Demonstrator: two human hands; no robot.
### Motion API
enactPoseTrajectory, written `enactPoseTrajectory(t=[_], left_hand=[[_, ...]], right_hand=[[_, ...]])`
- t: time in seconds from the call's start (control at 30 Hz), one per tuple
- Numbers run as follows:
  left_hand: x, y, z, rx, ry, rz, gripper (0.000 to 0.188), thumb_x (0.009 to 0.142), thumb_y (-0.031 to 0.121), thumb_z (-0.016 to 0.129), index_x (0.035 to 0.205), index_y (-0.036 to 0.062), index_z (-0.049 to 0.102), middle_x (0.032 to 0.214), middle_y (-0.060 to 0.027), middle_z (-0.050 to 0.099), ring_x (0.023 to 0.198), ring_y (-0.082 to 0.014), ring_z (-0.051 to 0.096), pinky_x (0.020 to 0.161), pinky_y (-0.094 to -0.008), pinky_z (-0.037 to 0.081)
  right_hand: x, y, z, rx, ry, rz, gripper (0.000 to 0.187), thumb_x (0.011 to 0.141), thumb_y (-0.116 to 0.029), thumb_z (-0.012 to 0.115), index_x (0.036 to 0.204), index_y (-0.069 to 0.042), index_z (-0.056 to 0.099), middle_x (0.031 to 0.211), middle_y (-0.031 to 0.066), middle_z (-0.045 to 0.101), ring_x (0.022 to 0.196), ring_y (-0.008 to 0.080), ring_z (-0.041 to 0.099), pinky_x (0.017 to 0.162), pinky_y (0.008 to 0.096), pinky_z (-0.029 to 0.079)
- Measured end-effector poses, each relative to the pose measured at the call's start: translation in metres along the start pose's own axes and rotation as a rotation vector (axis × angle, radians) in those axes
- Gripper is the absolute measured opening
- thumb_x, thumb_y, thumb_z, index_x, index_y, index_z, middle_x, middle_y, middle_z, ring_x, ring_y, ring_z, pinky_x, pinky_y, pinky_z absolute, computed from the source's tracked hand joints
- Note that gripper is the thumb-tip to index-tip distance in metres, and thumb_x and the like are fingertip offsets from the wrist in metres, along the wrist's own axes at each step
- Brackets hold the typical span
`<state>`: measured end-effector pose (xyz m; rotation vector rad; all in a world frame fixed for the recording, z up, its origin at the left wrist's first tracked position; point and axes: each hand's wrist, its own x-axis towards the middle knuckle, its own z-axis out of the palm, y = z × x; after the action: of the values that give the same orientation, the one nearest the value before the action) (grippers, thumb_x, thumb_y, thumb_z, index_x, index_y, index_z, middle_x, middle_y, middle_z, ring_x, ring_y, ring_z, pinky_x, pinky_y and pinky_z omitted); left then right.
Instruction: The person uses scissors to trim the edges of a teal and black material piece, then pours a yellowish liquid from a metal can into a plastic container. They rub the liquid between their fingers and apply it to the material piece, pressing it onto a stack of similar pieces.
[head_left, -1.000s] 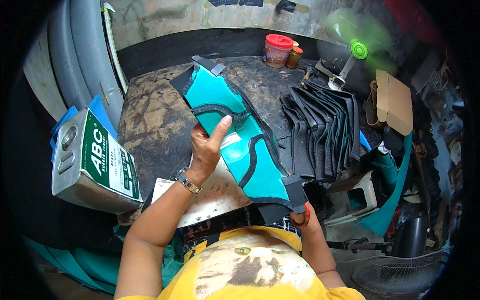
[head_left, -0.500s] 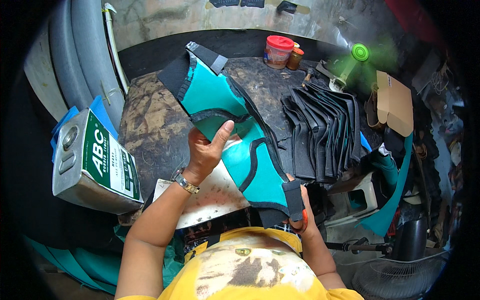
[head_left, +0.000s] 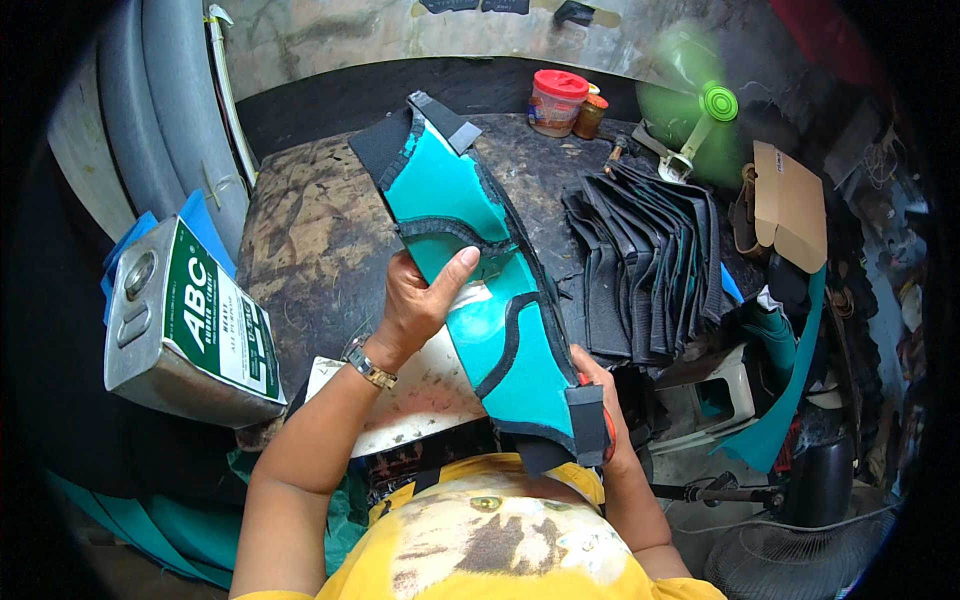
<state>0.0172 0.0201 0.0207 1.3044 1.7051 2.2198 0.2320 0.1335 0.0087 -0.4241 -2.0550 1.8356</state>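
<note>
The left hand [head_left: 420, 305] pinches the teal piece [head_left: 490, 290] (thumb on top); the right hand [head_left: 600, 400] fingers clamp its lower end; loose grip may drop it on the surface [head_left: 310, 230]

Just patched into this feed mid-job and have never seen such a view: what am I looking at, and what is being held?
It is one fisheye camera on a person's head, looking down, so edges bend. No machine, only bare hands. The left hand grips the middle of a long teal fabric piece edged in black; the right hand holds its near end. Beneath is a dark worn worktable with a stack of black cut pieces, a red-lidded plastic jar and a green fan. A metal can with a green label is at the left.
</note>
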Motion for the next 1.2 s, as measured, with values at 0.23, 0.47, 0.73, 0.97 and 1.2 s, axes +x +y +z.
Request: enactPoseTrajectory(t=[0.23, 0.47, 0.73, 0.97, 1.2], left_hand=[[0.004, 0.004, -0.003, -0.026, -0.051, -0.06, 0.02, 0.092, 0.02, 0.066, 0.088, 0.0001, 0.068, 0.079, -0.0048, 0.07, 0.07, -0.0099, 0.062, 0.062, -0.0269, 0.048], [-0.002, 0.009, 0.002, -0.11, -0.139, -0.131, 0.02, 0.091, 0.02, 0.066, 0.086, 0.0005, 0.067, 0.076, -0.0026, 0.068, 0.068, -0.0079, 0.059, 0.061, -0.0257, 0.047], [0.003, 0.007, -0.005, -0.14, -0.19, -0.19, 0.02, 0.091, 0.02, 0.065, 0.082, 0.0015, 0.066, 0.074, -0.0008, 0.066, 0.065, -0.0064, 0.056, 0.059, -0.0247, 0.045], [0.0, 0.005, -0.002, -0.225, -0.261, -0.25, 0.021, 0.089, 0.019, 0.067, 0.1, 0.0007, 0.064, 0.089, -0.0035, 0.068, 0.079, -0.0083, 0.06, 0.071, -0.0259, 0.048], [0.002, 0.007, -0.005, -0.236, -0.304, -0.285, 0.026, 0.088, 0.019, 0.067, 0.105, 0.0001, 0.064, 0.093, -0.0045, 0.069, 0.082, -0.0093, 0.062, 0.074, -0.0257, 0.05]], right_hand=[[-0.005, 0.004, -0.001, 0.064, 0.008, 0.036, 0.04, 0.086, -0.031, 0.067, 0.11, 0.001, 0.06, 0.09, 0.0037, 0.06, 0.083, 0.0084, 0.054, 0.077, 0.0243, 0.046], [0.004, 0.003, 0.005, -0.035, 0.043, -0.013, 0.038, 0.086, -0.027, 0.066, 0.109, 0.001, 0.056, 0.079, 0.0031, 0.056, 0.072, 0.0108, 0.054, 0.067, 0.0256, 0.046], [-0.004, -0.011, 0.003, -0.083, -0.026, -0.003, 0.022, 0.086, -0.016, 0.057, 0.103, -0.002, 0.054, 0.065, -0.0023, 0.048, 0.057, 0.005, 0.042, 0.052, 0.0227, 0.035], [0.001, -0.015, 0.007, 0.032, -0.047, 0.021, 0.025, 0.087, -0.015, 0.055, 0.108, -0.002, 0.05, 0.061, -0.0036, 0.044, 0.051, 0.0044, 0.04, 0.047, 0.0222, 0.033], [-0.005, -0.016, 0.006, 0.134, -0.073, 0.146, 0.025, 0.088, -0.017, 0.054, 0.108, -0.002, 0.05, 0.06, -0.0047, 0.043, 0.048, 0.0035, 0.039, 0.043, 0.0215, 0.031]])
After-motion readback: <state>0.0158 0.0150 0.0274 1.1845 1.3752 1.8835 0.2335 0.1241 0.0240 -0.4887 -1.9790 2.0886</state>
